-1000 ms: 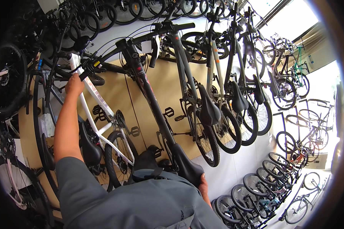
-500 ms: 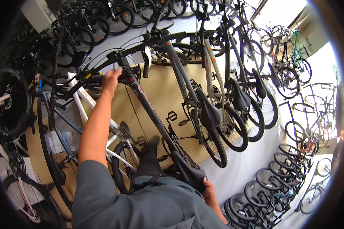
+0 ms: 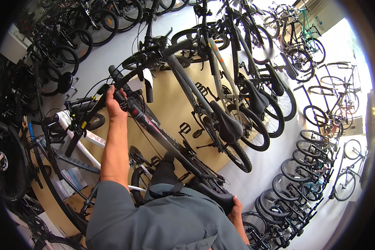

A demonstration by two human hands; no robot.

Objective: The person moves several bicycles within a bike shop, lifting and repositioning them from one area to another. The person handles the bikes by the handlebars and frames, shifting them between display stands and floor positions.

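Observation:
A dark bicycle with pink marks on its frame (image 3: 158, 135) stands in front of me, slanting from upper left to lower right. My left hand (image 3: 116, 103) is closed around the middle of its handlebar (image 3: 131, 74), beside the stem. At the other end, my right hand (image 3: 236, 209) grips the rear of the black saddle (image 3: 210, 192); some of its fingers are hidden. The saddle lies close against my shirt. A white tag (image 3: 147, 77) hangs by the right side of the bar.
Several bicycles stand in a row to the right, the nearest a grey one (image 3: 183, 77) with a black saddle (image 3: 228, 125). A white bicycle (image 3: 87, 139) is close on my left. More bicycles line the far side and lower right. Brown board (image 3: 166, 96) covers part of the pale floor.
The handlebar has swung round, and my left hand has come a little nearer with it. My right hand and the saddle have shifted slightly right. The whole view has turned somewhat.

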